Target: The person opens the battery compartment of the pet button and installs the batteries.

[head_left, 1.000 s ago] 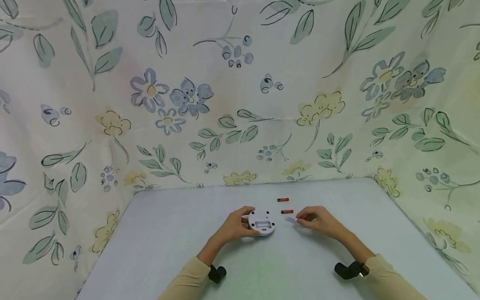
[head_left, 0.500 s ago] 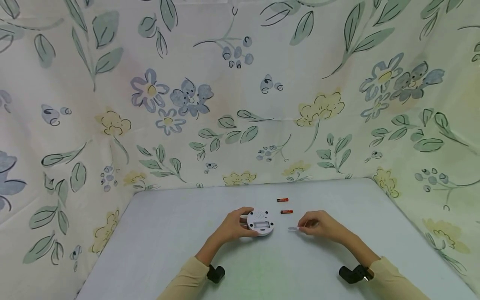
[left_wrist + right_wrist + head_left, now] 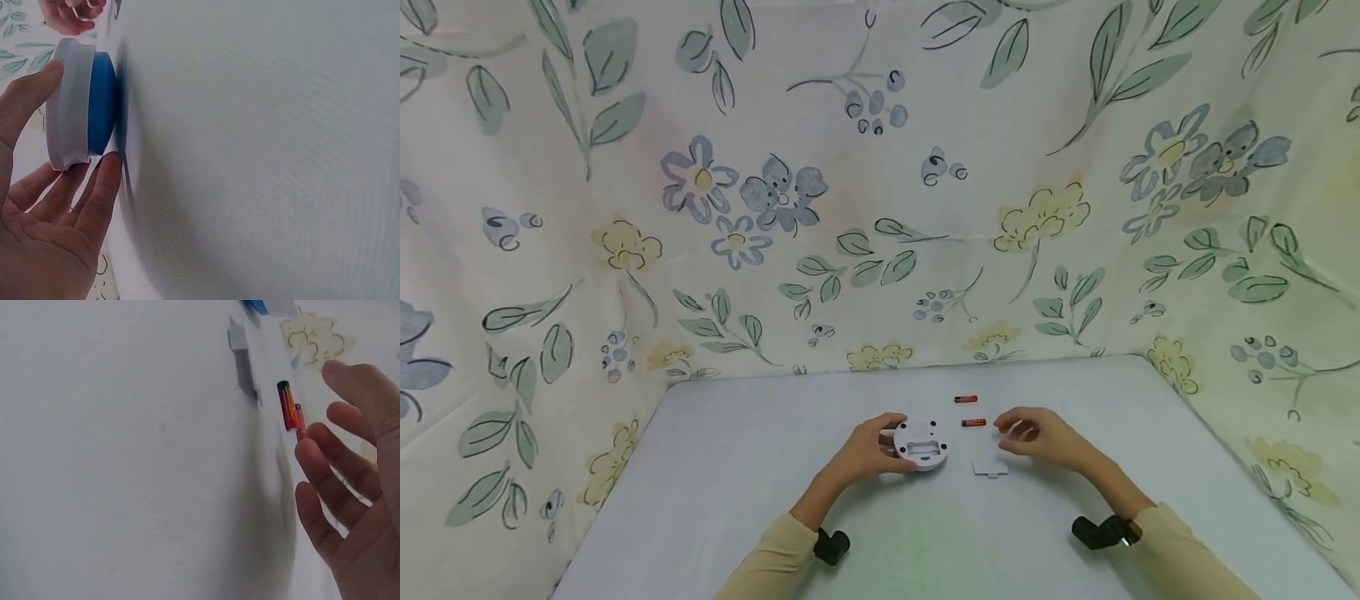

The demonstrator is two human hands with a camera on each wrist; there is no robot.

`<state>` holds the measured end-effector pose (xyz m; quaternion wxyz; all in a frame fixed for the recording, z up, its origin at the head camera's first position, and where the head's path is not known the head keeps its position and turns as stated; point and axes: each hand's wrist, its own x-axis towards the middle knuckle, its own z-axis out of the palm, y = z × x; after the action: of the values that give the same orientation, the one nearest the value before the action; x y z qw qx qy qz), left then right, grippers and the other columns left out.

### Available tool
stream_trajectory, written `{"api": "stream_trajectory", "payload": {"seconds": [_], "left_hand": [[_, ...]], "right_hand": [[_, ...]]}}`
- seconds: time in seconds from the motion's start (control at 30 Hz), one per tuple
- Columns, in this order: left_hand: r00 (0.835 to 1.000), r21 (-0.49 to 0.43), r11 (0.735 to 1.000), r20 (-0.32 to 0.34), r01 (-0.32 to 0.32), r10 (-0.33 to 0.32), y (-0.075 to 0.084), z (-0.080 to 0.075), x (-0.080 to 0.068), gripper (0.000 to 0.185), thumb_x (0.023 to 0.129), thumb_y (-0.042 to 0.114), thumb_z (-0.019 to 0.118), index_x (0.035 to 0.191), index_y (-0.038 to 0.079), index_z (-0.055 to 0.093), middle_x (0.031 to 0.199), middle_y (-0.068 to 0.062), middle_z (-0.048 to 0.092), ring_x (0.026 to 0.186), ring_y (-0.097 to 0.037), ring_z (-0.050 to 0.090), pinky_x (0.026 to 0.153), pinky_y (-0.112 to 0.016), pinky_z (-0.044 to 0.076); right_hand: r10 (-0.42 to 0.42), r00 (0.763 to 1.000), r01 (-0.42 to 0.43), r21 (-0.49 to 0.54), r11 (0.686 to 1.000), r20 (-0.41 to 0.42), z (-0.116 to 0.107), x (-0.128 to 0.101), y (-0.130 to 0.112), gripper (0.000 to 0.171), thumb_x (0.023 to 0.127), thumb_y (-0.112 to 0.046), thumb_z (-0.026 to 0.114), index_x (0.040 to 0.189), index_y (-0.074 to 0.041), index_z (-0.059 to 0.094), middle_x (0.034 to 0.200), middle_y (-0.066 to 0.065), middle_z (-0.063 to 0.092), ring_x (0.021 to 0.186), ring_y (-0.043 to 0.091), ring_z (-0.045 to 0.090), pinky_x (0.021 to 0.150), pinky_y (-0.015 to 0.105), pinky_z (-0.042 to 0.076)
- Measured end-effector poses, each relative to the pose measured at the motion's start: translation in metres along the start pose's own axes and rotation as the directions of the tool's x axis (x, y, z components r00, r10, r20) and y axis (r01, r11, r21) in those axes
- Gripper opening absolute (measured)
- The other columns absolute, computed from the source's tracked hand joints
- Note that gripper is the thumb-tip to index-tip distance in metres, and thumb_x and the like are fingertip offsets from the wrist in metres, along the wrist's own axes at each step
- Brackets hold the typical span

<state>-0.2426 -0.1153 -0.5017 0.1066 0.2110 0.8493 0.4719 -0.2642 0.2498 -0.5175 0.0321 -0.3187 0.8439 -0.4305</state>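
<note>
My left hand (image 3: 867,454) grips a round white device (image 3: 920,433) by its left side, thumb near and fingers behind. Its underside faces up, showing speaker holes, dark feet and an uncovered battery compartment without batteries. In the left wrist view, a blue part (image 3: 102,103) of the device faces the table. Right of it lies a small white battery cover (image 3: 990,469) with a tab. My right hand (image 3: 1045,437) hovers just beyond the cover, fingers loosely bent and holding nothing. Two red and black batteries lie to its left: a nearer battery (image 3: 973,422) and a farther battery (image 3: 966,399).
A white cloth covers the table (image 3: 760,467). Behind it hangs a curtain (image 3: 850,208) printed with flowers and leaves. Black wrist cameras sit on the left wrist (image 3: 832,547) and the right wrist (image 3: 1101,532).
My right hand has let go of the battery cover, which now lies on the table, and has risen slightly away toward the batteries. The left hand still holds the device in nearly the same place.
</note>
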Motion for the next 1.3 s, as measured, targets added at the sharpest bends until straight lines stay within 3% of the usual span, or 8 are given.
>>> {"api": "stream_trajectory", "payload": {"seconds": [0.3, 0.67, 0.87, 1.13, 1.3], "left_hand": [[1.000, -0.003, 1.000, 0.010, 0.006, -0.006, 0.000, -0.002, 0.000, 0.075, 0.081, 0.019, 0.090, 0.144, 0.004, 0.053, 0.137, -0.012, 0.057, 0.109, -0.025, 0.065, 0.086, -0.032, 0.056], [1.000, -0.006, 1.000, 0.012, 0.009, -0.009, -0.003, -0.003, 0.002, 0.074, 0.081, 0.018, 0.089, 0.144, 0.005, 0.054, 0.138, -0.012, 0.057, 0.109, -0.026, 0.065, 0.086, -0.033, 0.056], [1.000, -0.024, 1.000, 0.019, 0.008, -0.008, -0.003, -0.003, 0.003, 0.073, 0.081, 0.018, 0.089, 0.144, 0.004, 0.054, 0.137, -0.011, 0.058, 0.109, -0.026, 0.065, 0.086, -0.032, 0.056], [0.999, -0.048, 0.999, 0.027, -0.019, 0.020, -0.003, -0.004, 0.002, 0.074, 0.081, 0.014, 0.089, 0.144, 0.000, 0.052, 0.134, -0.013, 0.059, 0.107, -0.025, 0.066, 0.083, -0.027, 0.056], [0.999, -0.051, 0.998, 0.024, -0.024, 0.025, -0.005, -0.004, 0.003, 0.074, 0.080, 0.014, 0.089, 0.143, 0.001, 0.053, 0.134, -0.012, 0.059, 0.107, -0.026, 0.066, 0.082, -0.027, 0.056]], "right_hand": [[0.066, 0.992, -0.068, -0.017, 0.998, -0.109, -0.012, 0.019, 0.018, 0.049, 0.086, -0.016, 0.084, 0.127, 0.003, 0.063, 0.119, 0.019, 0.064, 0.102, 0.034, 0.065, 0.081, 0.038, 0.057], [0.123, 0.983, -0.132, -0.057, 0.990, -0.138, -0.013, 0.048, 0.036, 0.065, 0.083, -0.022, 0.088, 0.135, 0.002, 0.059, 0.130, 0.020, 0.061, 0.111, 0.037, 0.061, 0.086, 0.046, 0.055], [0.130, 0.984, -0.134, -0.024, 0.991, -0.120, -0.010, 0.066, 0.039, 0.069, 0.081, -0.021, 0.090, 0.138, 0.002, 0.058, 0.133, 0.022, 0.058, 0.114, 0.038, 0.059, 0.089, 0.050, 0.053], [0.129, 0.990, -0.132, -0.051, 0.990, -0.052, -0.004, 0.087, 0.040, 0.066, 0.077, -0.017, 0.092, 0.134, -0.001, 0.062, 0.128, 0.016, 0.062, 0.110, 0.032, 0.060, 0.086, 0.042, 0.054], [0.137, 0.991, -0.137, -0.075, 0.988, -0.005, -0.001, 0.094, 0.037, 0.045, 0.080, -0.015, 0.089, 0.120, -0.003, 0.071, 0.114, 0.008, 0.067, 0.100, 0.026, 0.061, 0.082, 0.038, 0.053]]}}
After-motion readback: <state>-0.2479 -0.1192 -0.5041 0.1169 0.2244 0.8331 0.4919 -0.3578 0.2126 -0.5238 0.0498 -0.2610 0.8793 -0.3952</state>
